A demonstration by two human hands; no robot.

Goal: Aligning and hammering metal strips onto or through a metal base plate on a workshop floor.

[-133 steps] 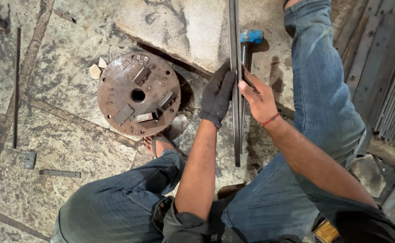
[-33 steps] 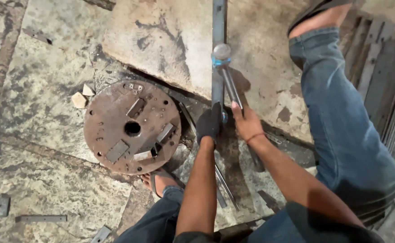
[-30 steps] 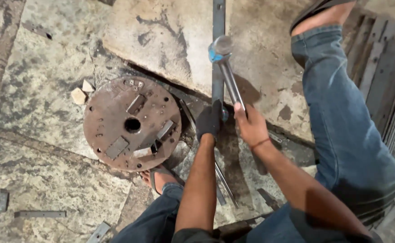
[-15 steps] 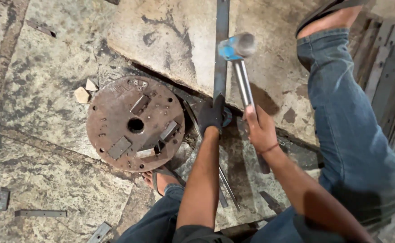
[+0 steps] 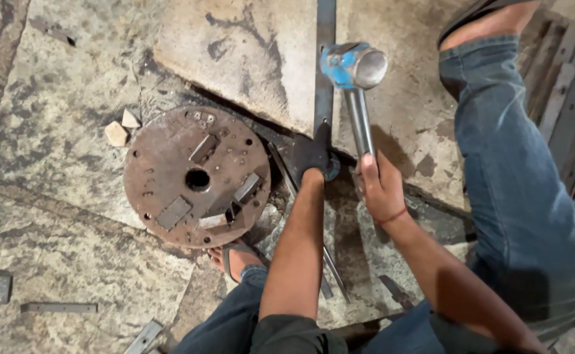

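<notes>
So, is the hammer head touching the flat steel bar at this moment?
Apart. In the head view the hammer head is raised toward the camera, beside the bar, in the right hand. The gloved left hand rests on the bar.

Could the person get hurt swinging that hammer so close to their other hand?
Possibly. The right hand holds the blue-headed steel hammer raised over the long flat metal bar, while the gloved left hand pins that bar just below; a stray blow might hit those fingers. A bare foot in a sandal lies beside the rusty round metal plate and loose strips, so a bouncing bar might strike the toes.
</notes>
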